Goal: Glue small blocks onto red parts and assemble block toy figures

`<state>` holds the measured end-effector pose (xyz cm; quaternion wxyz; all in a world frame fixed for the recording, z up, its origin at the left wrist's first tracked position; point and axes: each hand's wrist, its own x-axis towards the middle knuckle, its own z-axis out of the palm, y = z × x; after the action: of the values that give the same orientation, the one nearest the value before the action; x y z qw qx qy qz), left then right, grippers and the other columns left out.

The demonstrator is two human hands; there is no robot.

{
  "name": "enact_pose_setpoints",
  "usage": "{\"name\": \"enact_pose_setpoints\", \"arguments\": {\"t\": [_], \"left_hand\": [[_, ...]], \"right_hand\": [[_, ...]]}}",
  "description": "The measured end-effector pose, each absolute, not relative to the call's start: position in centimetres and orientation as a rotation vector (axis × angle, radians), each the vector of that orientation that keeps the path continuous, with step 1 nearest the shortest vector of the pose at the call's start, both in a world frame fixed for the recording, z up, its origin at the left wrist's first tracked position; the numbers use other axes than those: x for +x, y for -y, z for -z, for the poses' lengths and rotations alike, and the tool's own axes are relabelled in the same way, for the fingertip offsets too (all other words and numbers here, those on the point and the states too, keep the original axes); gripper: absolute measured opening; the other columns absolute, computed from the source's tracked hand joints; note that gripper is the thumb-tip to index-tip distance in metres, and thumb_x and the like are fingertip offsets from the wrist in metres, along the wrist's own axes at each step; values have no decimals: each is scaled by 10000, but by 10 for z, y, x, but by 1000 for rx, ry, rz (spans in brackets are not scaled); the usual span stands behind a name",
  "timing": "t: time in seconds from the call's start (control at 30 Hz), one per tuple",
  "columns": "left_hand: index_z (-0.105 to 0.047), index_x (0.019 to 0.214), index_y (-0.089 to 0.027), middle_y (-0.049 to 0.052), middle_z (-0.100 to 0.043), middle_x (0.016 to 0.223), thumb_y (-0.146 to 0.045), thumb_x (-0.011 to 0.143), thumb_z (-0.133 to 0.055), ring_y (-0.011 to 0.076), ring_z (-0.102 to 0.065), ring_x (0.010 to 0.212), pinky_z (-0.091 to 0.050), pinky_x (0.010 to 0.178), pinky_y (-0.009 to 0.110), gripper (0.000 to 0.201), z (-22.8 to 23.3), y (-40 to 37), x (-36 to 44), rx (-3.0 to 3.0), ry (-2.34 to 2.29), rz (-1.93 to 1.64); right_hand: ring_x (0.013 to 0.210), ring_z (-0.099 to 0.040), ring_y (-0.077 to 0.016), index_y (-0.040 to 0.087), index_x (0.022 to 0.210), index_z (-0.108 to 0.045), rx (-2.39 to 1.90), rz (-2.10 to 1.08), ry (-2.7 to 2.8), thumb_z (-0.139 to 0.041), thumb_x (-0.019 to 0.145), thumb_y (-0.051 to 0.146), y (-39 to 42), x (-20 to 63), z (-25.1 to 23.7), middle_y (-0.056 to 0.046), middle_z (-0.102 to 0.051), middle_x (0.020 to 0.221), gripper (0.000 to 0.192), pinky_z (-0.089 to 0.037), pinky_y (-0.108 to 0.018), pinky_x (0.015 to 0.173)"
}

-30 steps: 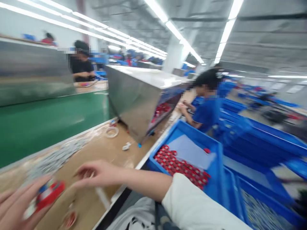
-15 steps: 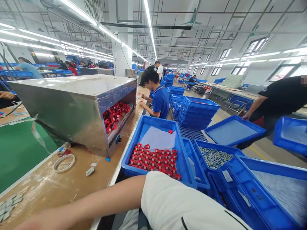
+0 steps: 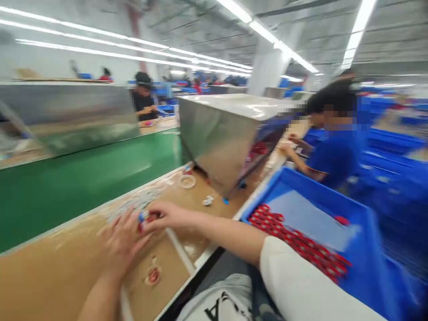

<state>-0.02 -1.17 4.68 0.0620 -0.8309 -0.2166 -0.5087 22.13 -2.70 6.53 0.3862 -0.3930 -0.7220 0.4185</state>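
Both hands meet on the counter (image 3: 67, 267): left hand (image 3: 122, 243) and right hand (image 3: 167, 216) pinch a small red part (image 3: 145, 218) together, blurred.

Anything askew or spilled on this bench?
Mostly tidy. Small silvery pieces lie scattered loose along the green belt edge, beyond both hands, which pinch a small red part. Motion blur hides finer detail.
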Motion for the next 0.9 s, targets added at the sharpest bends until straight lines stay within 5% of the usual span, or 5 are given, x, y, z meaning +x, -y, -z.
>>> {"name": "enact_pose_setpoints", "arguments": {"t": [0.07, 0.37, 0.5, 0.63, 0.9], "left_hand": [[-540, 1505, -235, 167, -682, 1427, -452, 935, -803, 327, -657, 1262, -494, 1088, 457, 664, -43, 13, -11, -2409, 825, 1461], [-643, 1167, -217, 55, -692, 965, -292, 1042, -620, 216, -664, 907, -532, 833, 358, 147, -26, 5, -16, -2297, 1230, 1684], [-651, 1076, -230, 38, -687, 906, -230, 1037, -622, 203, -633, 830, -493, 793, 354, 48, -29, 5, -16, -2393, 1179, 1609], [-663, 1045, -225, 37, -693, 907, -217, 1035, -625, 208, -638, 856, -474, 812, 356, 40, -31, 2, -16, -2425, 1158, 1582], [-694, 999, -198, 26, -683, 856, -245, 1027, -629, 195, -621, 809, -468, 798, 339, 85, -29, -5, -15, -2419, 1180, 1654]], "right_hand": [[716, -475, -114, 163, 885, -710, -1143, -927, 1756, -803, 846, 543, -8, 226, -60, 38, -580, 747, 393, -361, -231, 656], [818, -623, -182, 122, 918, -753, -1838, -612, 1468, -796, 838, 406, -189, 262, -34, -75, -732, 873, 298, -426, -256, 745], [1049, -709, -228, 76, 1224, -722, -1895, -640, 1417, -744, 888, 297, -234, 253, -31, -198, -764, 1200, 403, -509, -278, 884], [1206, -696, -171, 60, 1534, -517, -1750, -680, 1420, -532, 957, 133, -235, 230, -39, -213, -636, 1506, 582, -551, -245, 943], [965, -724, -158, 166, 1122, -794, -1479, -687, 1579, -600, 959, 223, -87, 285, -78, -57, -813, 1103, 260, -562, -277, 940]]}}
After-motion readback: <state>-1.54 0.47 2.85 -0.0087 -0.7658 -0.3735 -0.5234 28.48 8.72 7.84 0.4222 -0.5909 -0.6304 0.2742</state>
